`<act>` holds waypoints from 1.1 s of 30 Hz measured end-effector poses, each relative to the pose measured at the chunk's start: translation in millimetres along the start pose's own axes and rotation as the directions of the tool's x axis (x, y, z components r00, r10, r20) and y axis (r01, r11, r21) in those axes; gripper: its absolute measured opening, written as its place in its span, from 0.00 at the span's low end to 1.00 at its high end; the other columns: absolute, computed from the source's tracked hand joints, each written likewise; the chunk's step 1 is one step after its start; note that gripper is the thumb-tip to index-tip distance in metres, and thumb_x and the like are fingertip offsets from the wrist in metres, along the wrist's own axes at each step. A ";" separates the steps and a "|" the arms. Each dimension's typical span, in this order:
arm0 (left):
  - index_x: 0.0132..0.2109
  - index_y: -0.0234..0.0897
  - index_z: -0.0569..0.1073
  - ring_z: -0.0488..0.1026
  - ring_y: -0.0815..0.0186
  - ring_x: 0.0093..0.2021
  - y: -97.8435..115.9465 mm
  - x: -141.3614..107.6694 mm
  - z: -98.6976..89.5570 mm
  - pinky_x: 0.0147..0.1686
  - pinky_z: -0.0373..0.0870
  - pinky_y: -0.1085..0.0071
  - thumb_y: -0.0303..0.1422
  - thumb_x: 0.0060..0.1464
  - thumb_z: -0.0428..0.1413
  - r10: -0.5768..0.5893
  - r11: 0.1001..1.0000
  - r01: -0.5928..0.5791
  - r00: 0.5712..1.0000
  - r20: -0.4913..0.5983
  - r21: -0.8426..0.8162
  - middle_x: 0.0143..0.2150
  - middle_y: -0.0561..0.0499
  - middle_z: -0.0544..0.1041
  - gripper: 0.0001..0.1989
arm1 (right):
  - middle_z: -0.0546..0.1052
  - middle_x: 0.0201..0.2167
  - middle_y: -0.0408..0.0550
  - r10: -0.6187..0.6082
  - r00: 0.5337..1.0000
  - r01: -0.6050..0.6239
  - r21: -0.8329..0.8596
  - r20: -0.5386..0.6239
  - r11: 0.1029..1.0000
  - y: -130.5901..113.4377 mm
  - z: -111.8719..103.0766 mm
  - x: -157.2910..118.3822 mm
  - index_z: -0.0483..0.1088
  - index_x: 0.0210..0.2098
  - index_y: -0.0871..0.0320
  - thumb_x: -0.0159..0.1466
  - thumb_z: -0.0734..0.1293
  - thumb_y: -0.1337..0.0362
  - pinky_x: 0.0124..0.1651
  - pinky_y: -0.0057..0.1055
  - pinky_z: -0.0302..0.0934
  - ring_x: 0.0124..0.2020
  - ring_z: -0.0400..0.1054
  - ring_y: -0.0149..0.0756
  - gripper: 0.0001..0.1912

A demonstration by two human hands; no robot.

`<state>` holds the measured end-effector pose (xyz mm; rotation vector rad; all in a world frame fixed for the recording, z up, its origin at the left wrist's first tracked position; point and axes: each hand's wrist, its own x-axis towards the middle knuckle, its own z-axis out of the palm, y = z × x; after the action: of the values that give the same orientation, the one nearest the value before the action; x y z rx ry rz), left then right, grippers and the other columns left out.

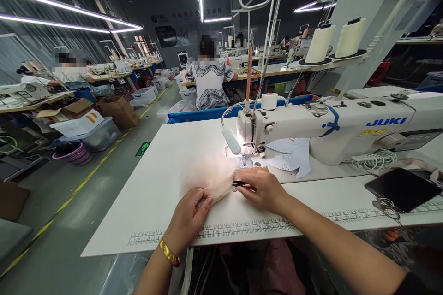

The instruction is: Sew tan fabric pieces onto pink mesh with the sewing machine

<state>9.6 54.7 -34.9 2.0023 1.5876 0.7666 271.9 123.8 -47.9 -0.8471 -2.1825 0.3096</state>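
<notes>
Pale, sheer fabric (209,173) lies bunched on the white table left of the needle area. My left hand (191,214), with a gold bracelet at the wrist, pinches the fabric's near edge between thumb and fingers. At the fabric's right edge, my right hand (261,189) is closed around small dark snips (238,185), whose tip touches the fabric. A brownish piece (254,173) lies partly under the right hand's fingers. The sewing machine (332,133) stands just beyond, its lamp lit over the presser foot.
White paper patterns (294,154) lie under the machine arm. A black phone (403,189) and keys (386,207) rest at the table's right. A printed ruler (242,227) runs along the front edge. Thread cones (320,44) stand above. A person (209,78) sits ahead, facing away.
</notes>
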 end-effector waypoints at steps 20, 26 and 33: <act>0.35 0.41 0.70 0.71 0.61 0.37 -0.1 0.1 0.3 0.38 0.67 0.65 0.45 0.68 0.48 0.017 1.000 -0.017 1.000 0.007 -0.010 0.36 0.50 0.74 0.17 | 0.67 0.22 0.37 0.112 0.985 -0.139 0.223 0.127 0.965 -1.9 -1.8 -2.6 0.71 0.31 0.55 0.67 0.69 0.61 0.30 0.28 0.51 0.25 0.61 0.31 0.08; 0.32 0.40 0.68 0.70 0.62 0.35 3.7 0.2 -0.6 0.37 0.66 0.66 0.44 0.70 0.46 0.039 0.998 -0.039 0.999 -0.001 -0.040 0.33 0.50 0.73 0.19 | 0.68 0.21 0.39 0.105 0.978 -0.137 0.175 0.181 0.975 -4.8 -1.0 -4.7 0.74 0.35 0.55 0.68 0.69 0.58 0.29 0.29 0.51 0.25 0.63 0.33 0.08; 0.31 0.40 0.68 0.70 0.63 0.35 4.8 1.3 -0.6 0.37 0.66 0.67 0.42 0.69 0.48 0.036 0.999 -0.036 0.999 -0.008 -0.032 0.33 0.51 0.73 0.18 | 0.72 0.21 0.40 -0.043 0.982 0.027 0.091 0.183 0.995 -11.7 5.1 -7.9 0.72 0.33 0.55 0.70 0.68 0.58 0.31 0.31 0.51 0.24 0.62 0.33 0.10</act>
<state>12.9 55.0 -31.1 2.0121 1.5376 0.8092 266.6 110.1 -50.5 -0.7555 -2.3330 0.4804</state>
